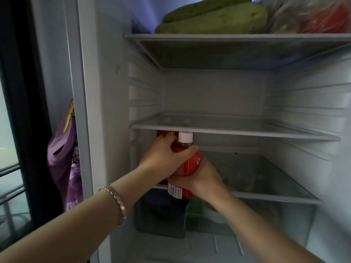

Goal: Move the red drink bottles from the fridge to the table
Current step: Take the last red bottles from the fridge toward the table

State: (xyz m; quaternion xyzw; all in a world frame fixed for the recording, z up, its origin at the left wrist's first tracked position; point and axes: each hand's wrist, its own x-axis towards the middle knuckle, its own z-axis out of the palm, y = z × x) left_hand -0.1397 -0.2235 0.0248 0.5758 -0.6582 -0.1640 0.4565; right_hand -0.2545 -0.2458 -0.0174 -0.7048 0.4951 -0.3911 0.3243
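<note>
A red drink bottle with a white cap is tilted at the left front of the lower fridge shelf. My right hand wraps its lower body from the right. My left hand, with a bracelet on the wrist, closes around the bottle's shoulder, thumb across the front and fingers behind. A second red bottle stands just behind, mostly hidden by the shelf above and by my left fingers, which seem to touch it.
The middle shelf carries nothing. Green gourds and a bag of red produce lie on the top shelf. Crisper drawers sit below. A purple cloth hangs left of the fridge wall.
</note>
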